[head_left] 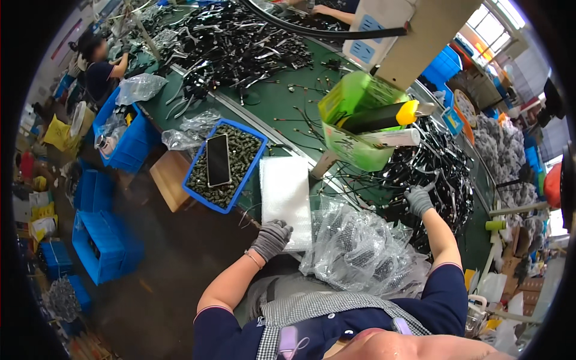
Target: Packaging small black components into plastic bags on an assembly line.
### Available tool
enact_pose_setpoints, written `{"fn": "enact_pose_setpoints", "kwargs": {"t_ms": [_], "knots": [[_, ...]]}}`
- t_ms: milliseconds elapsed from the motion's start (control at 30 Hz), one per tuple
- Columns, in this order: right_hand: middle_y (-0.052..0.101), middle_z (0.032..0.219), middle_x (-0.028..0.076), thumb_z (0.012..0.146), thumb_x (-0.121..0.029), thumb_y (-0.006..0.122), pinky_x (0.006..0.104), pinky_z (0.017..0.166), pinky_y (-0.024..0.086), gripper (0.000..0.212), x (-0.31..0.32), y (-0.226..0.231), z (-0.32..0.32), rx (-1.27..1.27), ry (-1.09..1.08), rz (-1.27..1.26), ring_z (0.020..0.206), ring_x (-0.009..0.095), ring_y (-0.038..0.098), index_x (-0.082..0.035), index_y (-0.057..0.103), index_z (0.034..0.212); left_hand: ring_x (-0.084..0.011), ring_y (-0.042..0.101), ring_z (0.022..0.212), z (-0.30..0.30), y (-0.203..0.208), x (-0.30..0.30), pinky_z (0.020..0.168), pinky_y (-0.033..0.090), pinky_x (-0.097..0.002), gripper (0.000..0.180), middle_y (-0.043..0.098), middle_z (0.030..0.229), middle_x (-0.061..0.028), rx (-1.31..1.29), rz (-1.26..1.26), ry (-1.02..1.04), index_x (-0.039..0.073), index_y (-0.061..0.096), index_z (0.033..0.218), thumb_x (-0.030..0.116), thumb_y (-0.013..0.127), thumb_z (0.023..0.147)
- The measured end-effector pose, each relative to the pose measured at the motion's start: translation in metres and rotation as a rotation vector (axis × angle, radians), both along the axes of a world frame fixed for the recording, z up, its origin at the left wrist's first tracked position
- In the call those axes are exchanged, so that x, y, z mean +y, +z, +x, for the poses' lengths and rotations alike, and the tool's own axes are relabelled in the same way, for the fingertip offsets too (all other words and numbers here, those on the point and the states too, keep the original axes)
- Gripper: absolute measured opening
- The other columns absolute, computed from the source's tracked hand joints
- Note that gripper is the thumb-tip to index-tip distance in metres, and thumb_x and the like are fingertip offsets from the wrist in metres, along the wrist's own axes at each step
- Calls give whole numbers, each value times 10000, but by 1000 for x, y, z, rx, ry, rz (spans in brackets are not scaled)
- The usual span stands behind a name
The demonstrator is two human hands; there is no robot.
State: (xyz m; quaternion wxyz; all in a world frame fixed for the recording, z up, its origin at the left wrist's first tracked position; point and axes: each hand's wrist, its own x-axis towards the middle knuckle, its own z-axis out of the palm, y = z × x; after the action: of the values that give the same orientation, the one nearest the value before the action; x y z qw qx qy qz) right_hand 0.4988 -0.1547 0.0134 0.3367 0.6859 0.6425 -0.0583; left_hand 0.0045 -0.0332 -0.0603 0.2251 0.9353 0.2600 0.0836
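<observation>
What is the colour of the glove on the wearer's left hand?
The left glove is grey; the head view shows it best.

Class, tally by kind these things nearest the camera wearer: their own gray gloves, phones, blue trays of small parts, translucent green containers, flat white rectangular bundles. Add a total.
Gray gloves, left and right: 2
Phone: 1
Blue tray: 1
Green container: 1
White bundle: 1
Total: 6
</observation>
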Motion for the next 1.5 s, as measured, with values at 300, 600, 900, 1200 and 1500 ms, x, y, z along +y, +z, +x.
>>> {"fn": "enact_pose_setpoints", "kwargs": {"t_ms": [300, 600, 900, 1200, 1500], "knots": [[629, 761, 214, 814, -232, 526, 471, 658, 485, 230, -18, -2, -78, 195, -548, 213, 743, 386, 618, -43, 535, 944, -310, 569, 874, 3, -7, 20, 766, 456, -412, 273, 581, 904, -131, 157, -129, -114, 105, 598, 961, 273, 633, 748], [549, 615, 147, 859, -342, 572, 373, 514, 433, 290, 7, 160, -269, 1077, -403, 382, 546, 277, 544, -56, 621, 867, -285, 592, 814, 19, -1, 34, 703, 484, -398, 129, 599, 839, -107, 104, -74, -99, 116, 615, 859, 139, 519, 775], [570, 641, 156, 853, -262, 553, 398, 545, 445, 265, -62, 10, -357, 1176, -1138, 396, 571, 290, 564, -1, 594, 845, -236, 627, 754, 31, -32, 64, 712, 480, -312, 227, 663, 868, -163, -215, -802, 183, -6, 637, 960, 194, 602, 859], [591, 730, 243, 863, -299, 475, 490, 668, 449, 306, -15, 20, -399, 687, -742, 305, 707, 404, 584, -14, 566, 931, -289, 594, 696, -8, 19, 62, 620, 475, -377, 136, 612, 770, -123, -259, -234, -211, 78, 646, 928, 112, 606, 803], [442, 575, -24, 907, -231, 516, 201, 310, 249, 332, -34, 12, -390, 2775, -2045, 312, 367, 40, 340, -7, 454, 1144, -210, 540, 615, -30, 71, 39, 555, 452, -317, 152, 534, 681, -55, -623, -357, -275, 96, 593, 904, 22, 596, 771]]}}
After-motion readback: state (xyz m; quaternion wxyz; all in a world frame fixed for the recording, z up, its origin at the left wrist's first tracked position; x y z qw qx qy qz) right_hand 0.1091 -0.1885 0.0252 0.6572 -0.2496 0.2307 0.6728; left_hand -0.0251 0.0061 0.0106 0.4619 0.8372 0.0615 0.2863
